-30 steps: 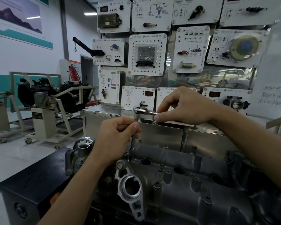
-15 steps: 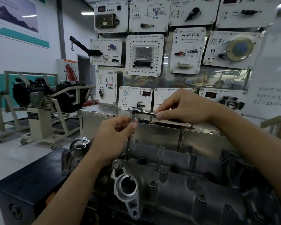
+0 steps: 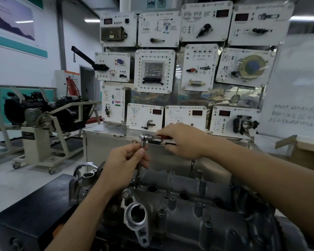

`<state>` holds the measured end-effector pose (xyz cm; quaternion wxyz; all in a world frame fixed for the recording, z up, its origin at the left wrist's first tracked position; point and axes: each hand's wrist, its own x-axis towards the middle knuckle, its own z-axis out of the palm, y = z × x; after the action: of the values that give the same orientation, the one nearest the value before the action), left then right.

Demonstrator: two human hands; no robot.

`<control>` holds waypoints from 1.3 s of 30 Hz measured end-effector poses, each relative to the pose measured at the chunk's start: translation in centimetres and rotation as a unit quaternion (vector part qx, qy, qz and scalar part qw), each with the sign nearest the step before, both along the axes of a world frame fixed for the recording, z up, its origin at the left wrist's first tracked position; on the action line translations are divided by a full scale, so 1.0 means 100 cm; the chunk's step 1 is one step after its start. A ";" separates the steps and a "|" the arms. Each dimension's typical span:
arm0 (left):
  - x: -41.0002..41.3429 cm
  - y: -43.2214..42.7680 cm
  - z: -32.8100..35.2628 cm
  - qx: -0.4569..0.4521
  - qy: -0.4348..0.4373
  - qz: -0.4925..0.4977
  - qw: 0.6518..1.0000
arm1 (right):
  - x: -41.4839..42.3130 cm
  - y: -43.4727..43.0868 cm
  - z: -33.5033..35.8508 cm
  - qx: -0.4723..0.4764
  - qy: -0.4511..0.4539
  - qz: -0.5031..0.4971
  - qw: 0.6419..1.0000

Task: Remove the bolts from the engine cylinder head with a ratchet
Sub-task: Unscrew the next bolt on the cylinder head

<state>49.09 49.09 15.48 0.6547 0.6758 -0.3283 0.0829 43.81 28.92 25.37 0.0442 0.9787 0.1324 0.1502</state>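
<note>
A grey engine cylinder head (image 3: 188, 214) fills the lower middle, with several bolts standing along its top, one at the near left corner (image 3: 126, 193). A chrome ratchet (image 3: 144, 137) stands over its far left end on a long extension bar (image 3: 138, 171) that runs down into the head. My left hand (image 3: 123, 163) pinches the extension bar just under the ratchet head. My right hand (image 3: 179, 140) grips the ratchet's red-and-chrome handle, which points right. The bar's lower tip and the bolt under it are too dark to make out.
The head sits on a black stand (image 3: 34, 211). Behind it is a steel cabinet (image 3: 105, 142) topped by a wall of white training panels (image 3: 155, 71). An engine on a wheeled beige stand (image 3: 40, 127) is at the left, and a whiteboard (image 3: 297, 91) at the right.
The view has shifted so the scene sits lower in the frame. My right hand has slid closer along the ratchet handle toward its head. My left hand keeps its pinch on the bar.
</note>
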 end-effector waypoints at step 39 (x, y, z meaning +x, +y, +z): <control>0.005 -0.002 -0.003 -0.019 0.010 0.020 1.000 | -0.031 0.011 0.009 -0.012 -0.026 -0.037 0.999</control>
<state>49.61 48.89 15.20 0.6689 0.6702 -0.3069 0.0954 40.72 29.98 26.31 0.0647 0.9781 0.0966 0.1727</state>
